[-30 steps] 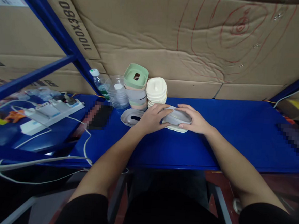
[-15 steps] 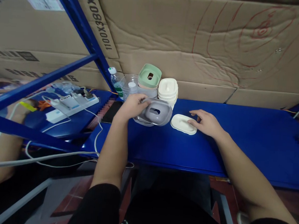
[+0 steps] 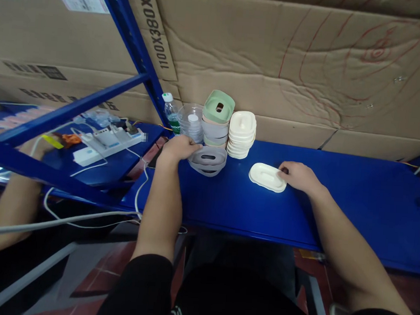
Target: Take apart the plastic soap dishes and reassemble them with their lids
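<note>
My left hand is at the left edge of a grey plastic piece with an oval slot, its fingers pinched on the rim. This piece lies over another grey piece on the blue table. My right hand grips the right end of a cream oval lid with a raised middle, which lies flat on the table. Behind them stand a stack of cream lids and a stack of grey pieces topped by a green one.
Clear plastic cups and a water bottle stand at the back left. A blue frame post rises beside them. Left of it are a white power strip, cables and another person's arm. Cardboard lines the back.
The grey piece in my left hand has come down and left, onto the other grey piece. My right hand has closed on the cream lid's end. The view has shifted slightly.
</note>
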Motion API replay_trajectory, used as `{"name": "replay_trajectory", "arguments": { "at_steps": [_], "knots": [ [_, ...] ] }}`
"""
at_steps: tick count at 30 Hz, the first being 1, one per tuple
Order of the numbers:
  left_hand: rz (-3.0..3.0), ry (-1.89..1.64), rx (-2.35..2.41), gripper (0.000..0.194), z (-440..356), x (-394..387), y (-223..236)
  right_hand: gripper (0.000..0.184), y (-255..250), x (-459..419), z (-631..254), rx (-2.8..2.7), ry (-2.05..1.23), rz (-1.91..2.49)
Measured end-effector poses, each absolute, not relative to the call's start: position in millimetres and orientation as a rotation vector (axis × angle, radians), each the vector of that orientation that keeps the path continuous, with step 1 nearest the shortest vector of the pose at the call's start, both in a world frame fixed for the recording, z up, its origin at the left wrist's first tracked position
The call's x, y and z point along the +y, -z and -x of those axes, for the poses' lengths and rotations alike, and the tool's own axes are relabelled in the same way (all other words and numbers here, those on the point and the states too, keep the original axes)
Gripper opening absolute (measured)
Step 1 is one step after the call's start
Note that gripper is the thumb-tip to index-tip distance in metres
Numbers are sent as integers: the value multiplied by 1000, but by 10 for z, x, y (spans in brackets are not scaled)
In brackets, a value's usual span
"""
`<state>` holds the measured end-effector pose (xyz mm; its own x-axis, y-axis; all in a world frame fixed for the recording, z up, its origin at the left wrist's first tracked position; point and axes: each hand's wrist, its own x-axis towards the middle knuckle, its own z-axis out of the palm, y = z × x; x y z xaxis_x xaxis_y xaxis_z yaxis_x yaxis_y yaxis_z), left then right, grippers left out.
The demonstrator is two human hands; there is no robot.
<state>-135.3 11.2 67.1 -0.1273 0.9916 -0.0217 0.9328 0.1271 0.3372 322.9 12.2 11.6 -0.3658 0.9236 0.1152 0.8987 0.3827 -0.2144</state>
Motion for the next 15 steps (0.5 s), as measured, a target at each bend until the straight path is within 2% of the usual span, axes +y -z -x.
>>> {"name": "replay_trajectory", "arguments": {
  "at_steps": [5, 8, 15],
  "knots": [
    [-1962, -273, 2241, 28, 1390, 143, -621, 16, -140, 201, -3349, -2104, -290, 1495],
    [-1957, -211, 2265, 23, 1405, 169, -595, 22, -163, 246, -3405, -1780, -337, 1458],
    [-1896, -380, 2336, 20, 1457, 226, -527, 32, -448, 460, -3110, -1385, -499, 1274]
  ]
}}
